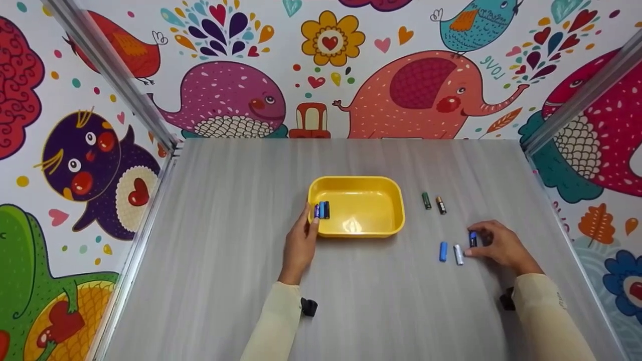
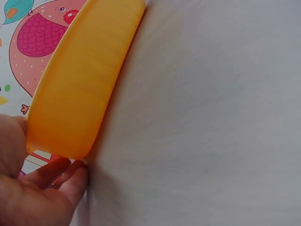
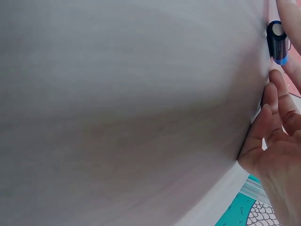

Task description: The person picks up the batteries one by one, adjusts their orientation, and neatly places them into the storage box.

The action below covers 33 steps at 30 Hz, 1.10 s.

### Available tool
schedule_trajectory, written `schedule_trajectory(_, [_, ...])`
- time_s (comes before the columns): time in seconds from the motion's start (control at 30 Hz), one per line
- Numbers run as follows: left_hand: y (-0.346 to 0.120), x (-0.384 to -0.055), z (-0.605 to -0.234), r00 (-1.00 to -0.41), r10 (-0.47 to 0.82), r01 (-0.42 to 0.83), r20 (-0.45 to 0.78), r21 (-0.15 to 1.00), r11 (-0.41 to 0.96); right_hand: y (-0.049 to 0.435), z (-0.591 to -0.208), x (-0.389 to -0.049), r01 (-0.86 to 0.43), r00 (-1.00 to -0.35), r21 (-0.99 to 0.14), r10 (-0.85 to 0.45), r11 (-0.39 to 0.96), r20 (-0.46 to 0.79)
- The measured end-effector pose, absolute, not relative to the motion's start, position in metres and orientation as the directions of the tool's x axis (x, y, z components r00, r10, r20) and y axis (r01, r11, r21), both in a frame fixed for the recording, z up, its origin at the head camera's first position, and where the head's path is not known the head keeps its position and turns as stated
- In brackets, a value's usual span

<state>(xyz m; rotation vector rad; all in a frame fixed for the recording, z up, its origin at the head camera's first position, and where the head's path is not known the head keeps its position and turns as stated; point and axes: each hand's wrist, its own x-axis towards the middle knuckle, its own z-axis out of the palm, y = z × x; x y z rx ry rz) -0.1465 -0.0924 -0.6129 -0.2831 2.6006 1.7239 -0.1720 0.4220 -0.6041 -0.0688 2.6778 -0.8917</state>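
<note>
At the left end of a yellow plastic tray [image 1: 361, 234], my left hand [image 1: 299, 245] grips the wall, thumb over the rim and fingers outside. Three batteries [image 1: 322, 210], purple, blue and dark, lie side by side inside against that end. Out to the right, my right hand [image 1: 501, 245] pinches a black-and-blue battery [image 1: 473, 239] between thumb and forefinger, low at the table. In the right wrist view the same battery [image 3: 278, 43] shows one flat end, while the other fingers rest along the tabletop. Just left of this hand lie a silver battery [image 1: 459, 254] and a blue battery [image 1: 443, 251].
A green battery [image 1: 426, 200] and a black-and-copper battery [image 1: 441, 205] lie right of the tray. The grey wood-grain table [image 1: 225, 200] is bordered by walls with printed cartoon animals and metal rails [image 1: 135, 235].
</note>
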Motion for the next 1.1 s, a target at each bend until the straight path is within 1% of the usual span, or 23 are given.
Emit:
schedule_trajectory(0.47, [-0.0926, -0.1468, -0.6125, -0.983, -0.15, -0.158, -0.108, 0.913, 0.375, 0.4209, -0.6044, -0.1723, 0.025, -0.955, -0.595, -0.156, 0.804, -0.251])
schedule_trajectory(0.87, [-0.0919, -0.1469, -0.6126, -0.983, -0.136, -0.164, -0.122, 0.919, 0.358, 0.4208, -0.6047, -0.1679, 0.073, -0.958, -0.605, -0.112, 0.793, -0.262])
schedule_trajectory(1.1, [-0.0933, -0.147, -0.6123, -0.985, -0.133, -0.148, -0.106, 0.919, 0.366, 0.4161, -0.6012, -0.1734, 0.079, -0.962, -0.605, -0.098, 0.792, -0.253])
